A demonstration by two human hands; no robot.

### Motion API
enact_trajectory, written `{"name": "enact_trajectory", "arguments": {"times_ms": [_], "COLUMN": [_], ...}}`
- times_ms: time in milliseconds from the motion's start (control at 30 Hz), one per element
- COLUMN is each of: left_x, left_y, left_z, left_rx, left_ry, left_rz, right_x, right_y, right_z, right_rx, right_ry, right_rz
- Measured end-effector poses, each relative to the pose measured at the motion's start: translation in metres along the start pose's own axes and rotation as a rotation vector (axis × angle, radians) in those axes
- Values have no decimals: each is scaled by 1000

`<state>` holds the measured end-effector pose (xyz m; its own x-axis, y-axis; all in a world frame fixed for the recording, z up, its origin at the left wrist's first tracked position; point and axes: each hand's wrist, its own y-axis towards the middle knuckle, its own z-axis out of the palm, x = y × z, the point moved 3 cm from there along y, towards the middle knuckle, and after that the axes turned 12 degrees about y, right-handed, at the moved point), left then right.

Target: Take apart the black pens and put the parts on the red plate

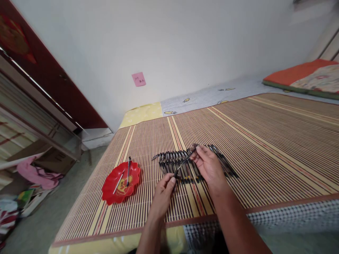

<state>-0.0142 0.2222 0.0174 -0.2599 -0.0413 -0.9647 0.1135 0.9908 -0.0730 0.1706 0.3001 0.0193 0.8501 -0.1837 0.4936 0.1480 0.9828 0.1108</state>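
Note:
My left hand (162, 192) pinches the dark lower end of a pen (184, 162). My right hand (208, 165) grips the same pen's upper end, so it slants between the two hands over the mat. Beneath and beyond them, a row of several dark pens (169, 165) lies side by side; my right hand covers part of the row. To the left, a red scalloped plate (106, 187) with a yellow design holds a dark pen (128, 173) and a thin white stick, perhaps a refill (118, 182).
A striped bamboo mat (265, 158) covers the bed. At the far right lies an orange folded bedding piece (293, 74). The white wall behind carries a pink note (138, 79). On the left are the floor, a dark red door (58, 74) and a cardboard box (54, 160).

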Motion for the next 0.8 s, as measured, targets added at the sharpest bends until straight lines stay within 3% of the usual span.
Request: {"name": "enact_trajectory", "arguments": {"times_ms": [567, 800], "left_x": [-5, -16], "left_y": [0, -3], "left_z": [-2, -4], "left_rx": [6, -40], "left_ry": [60, 238], "left_rz": [59, 157], "right_x": [7, 17], "right_y": [0, -7], "right_z": [4, 18], "right_rx": [-28, 92], "right_ry": [-26, -164], "right_rz": [-24, 10]}}
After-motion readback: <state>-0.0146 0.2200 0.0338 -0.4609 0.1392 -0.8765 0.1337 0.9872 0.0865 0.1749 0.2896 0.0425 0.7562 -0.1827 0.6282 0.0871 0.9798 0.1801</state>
